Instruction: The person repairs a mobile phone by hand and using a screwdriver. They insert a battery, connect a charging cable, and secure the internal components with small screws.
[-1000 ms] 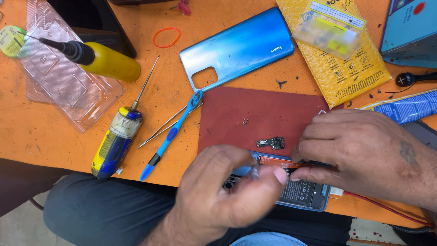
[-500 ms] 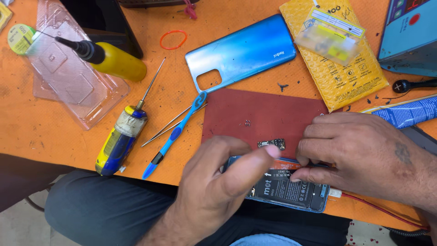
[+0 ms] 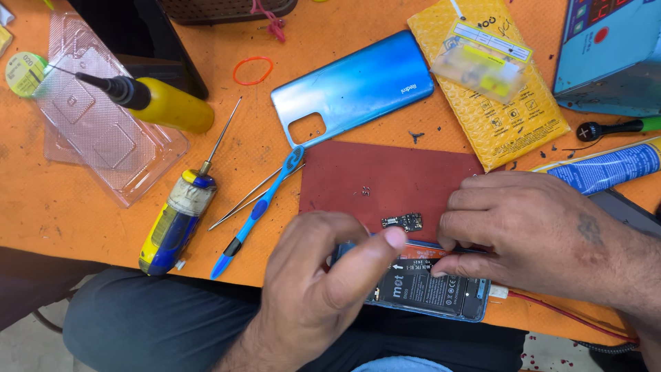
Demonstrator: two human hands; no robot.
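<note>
Hands meet over an opened blue phone with black battery [image 3: 427, 289] at the orange table [image 3: 82, 207] edge. The left hand [image 3: 323, 289] has its grip closed on the phone's end, thumb on top. The right hand [image 3: 537, 234] pinches its upper edge, fingertips pressed together.

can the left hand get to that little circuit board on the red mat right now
Probably yes. The small circuit board lies bare on the red mat, just beyond the left hand, and nothing stands between them.

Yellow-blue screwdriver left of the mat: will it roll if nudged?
Probably. The screwdriver has a rounded barrel handle lying flat on the orange table, nothing chocking it. The thin metal shaft looks stiff. The handle end likely carries the weight, so it may pivot rather than roll straight.
</note>
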